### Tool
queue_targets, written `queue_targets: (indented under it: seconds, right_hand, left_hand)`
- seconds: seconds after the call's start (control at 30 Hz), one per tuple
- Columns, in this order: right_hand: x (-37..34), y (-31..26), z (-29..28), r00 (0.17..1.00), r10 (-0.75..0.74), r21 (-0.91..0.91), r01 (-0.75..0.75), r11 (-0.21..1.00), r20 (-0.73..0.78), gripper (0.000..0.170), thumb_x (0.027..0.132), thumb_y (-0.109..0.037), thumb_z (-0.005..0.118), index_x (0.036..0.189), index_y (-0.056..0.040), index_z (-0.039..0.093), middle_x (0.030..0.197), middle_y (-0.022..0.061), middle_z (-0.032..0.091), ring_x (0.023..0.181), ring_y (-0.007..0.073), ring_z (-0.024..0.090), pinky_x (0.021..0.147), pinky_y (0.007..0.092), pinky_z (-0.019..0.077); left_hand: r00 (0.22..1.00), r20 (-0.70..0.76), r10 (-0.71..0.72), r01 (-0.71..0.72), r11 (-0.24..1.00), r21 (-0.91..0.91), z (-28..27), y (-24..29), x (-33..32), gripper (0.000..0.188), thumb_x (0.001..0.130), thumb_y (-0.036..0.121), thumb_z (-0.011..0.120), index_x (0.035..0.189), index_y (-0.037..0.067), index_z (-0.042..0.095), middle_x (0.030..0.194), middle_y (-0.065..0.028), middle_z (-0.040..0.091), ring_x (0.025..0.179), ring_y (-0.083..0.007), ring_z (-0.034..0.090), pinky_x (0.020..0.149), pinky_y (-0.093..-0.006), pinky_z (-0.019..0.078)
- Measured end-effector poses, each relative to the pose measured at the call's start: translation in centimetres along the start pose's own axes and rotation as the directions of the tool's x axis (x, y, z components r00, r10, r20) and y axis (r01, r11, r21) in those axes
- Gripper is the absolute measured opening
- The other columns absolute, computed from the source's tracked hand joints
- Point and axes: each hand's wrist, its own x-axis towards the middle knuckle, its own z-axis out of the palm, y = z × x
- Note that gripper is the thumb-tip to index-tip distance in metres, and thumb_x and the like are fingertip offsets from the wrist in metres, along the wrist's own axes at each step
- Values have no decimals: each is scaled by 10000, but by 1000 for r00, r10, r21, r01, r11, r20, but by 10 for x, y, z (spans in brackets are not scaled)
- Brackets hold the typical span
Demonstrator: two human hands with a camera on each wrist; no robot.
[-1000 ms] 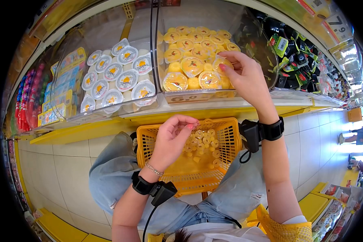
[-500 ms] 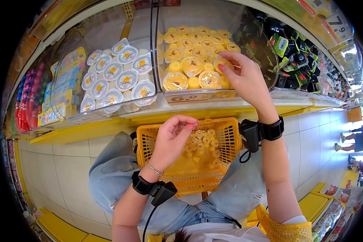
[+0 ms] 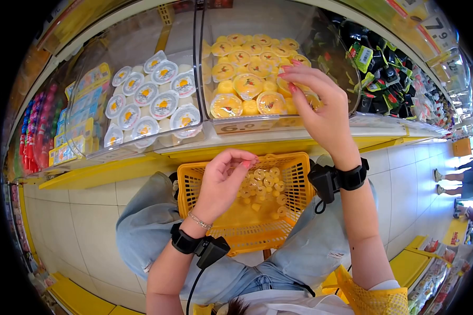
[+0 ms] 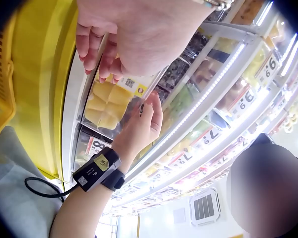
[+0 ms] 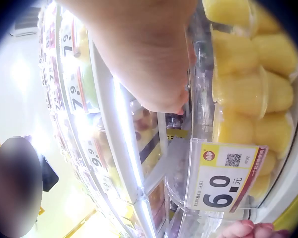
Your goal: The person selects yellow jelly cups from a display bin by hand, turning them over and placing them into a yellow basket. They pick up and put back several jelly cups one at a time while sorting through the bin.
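Beneath and beside the right grip (image 3: 323,107) sit yellow cups (image 3: 248,85).

A white-edged shelf (image 3: 272,138) carries clear plastic bins (image 3: 279,125).

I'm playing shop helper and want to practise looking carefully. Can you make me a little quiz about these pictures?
1. True or false: in the head view, the white-lidded cups are left of the yellow cups.

2. Pick one: in the head view, the fingers of the person's right hand are over
A) the white-lidded cups
B) the yellow cups
C) the floor

3. Fill in: in the right wrist view, the big number on the price tag is ___.

Key: 1. True. 2. B. 3. 6.0.
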Motion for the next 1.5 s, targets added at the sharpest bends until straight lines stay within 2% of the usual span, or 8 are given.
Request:
queue_targets:
  seconds: [0.2, 0.27, 0.43, 0.87, 0.97, 1.03, 1.23, 1.5]
  right_hand:
    - [-21, -28, -8, 998, -67, 58, 67, 996, 0, 285, 754, 119, 584, 976, -28, 687, 1044, 127, 688, 1090, 309, 628, 918, 391, 498]
    - [-33, -43, -10, 991, -103, 118, 92, 989, 85, 346, 698, 133, 576, 990, -19, 683, 1043, 120, 683, 1082, 309, 627, 909, 390, 503]
    - [-65, -53, 7, 955, -184, 262, 120, 957, 232, 374, 684, 78, 617, 1036, -36, 672, 1125, 99, 653, 1092, 296, 614, 911, 394, 508]
    - [-138, -36, 26, 897, -41, 229, -68, 971, 441, 329, 708, 21, 629, 1028, -50, 652, 1036, 82, 639, 988, 265, 622, 861, 378, 513]
    - [-156, -25, 35, 876, -4, 191, -101, 976, 482, 307, 713, 13, 629, 1014, -44, 647, 1021, 88, 635, 974, 271, 614, 856, 378, 504]
    - [-168, -18, 43, 866, 14, 179, -119, 977, 499, 300, 716, 8, 630, 1013, -36, 643, 1019, 97, 635, 974, 280, 608, 852, 382, 500]
    - [-211, 8, 67, 742, 146, 94, -272, 958, 654, 302, 755, 50, 573, 1037, -37, 639, 1003, 134, 640, 945, 327, 607, 826, 406, 504]
    - [-272, 44, 95, 625, 313, -70, -382, 922, 715, 293, 776, -9, 554, 1060, -27, 624, 982, 158, 616, 950, 354, 591, 814, 421, 501]
  left_hand:
    - [1000, 6, 17, -17, 1000, -5, 1, -4, 0, 165, 942, 41, 557, 1095, -7, 593, 1059, -60, 655, 999, -132, 623, 887, -259, 480]
    - [999, 3, 34, -34, 999, 12, -1, -5, 1, 170, 941, 31, 548, 1099, -12, 590, 1058, -61, 653, 989, -128, 618, 888, -261, 481]
    - [999, -45, 2, -2, 1000, 3, -1, 2, 3, 167, 939, -12, 511, 1086, -28, 587, 1051, -76, 644, 982, -124, 600, 899, -267, 479]
    - [999, -43, -19, 21, 999, 26, 3, 1, 7, 150, 947, 12, 521, 1073, -29, 590, 1075, -91, 645, 1007, -140, 603, 918, -275, 475]
    - [1000, -24, 14, -13, 999, 36, 3, -3, 8, 154, 956, 74, 546, 1088, 13, 597, 1073, -52, 657, 1005, -113, 618, 834, -234, 479]
    - [999, -36, -13, 14, 1000, 23, 6, 2, 8, 153, 947, 28, 526, 1077, -17, 592, 1071, -80, 650, 1010, -132, 610, 894, -262, 476]
    - [999, -26, -21, 21, 1000, 13, 7, 2, 7, 153, 942, 3, 514, 1068, -32, 593, 1071, -94, 648, 1012, -142, 607, 926, -276, 473]
    - [999, -33, -6, 6, 1000, 1, 4, 0, 6, 149, 945, 8, 513, 1064, -31, 595, 1073, -90, 650, 1004, -137, 605, 917, -272, 471]
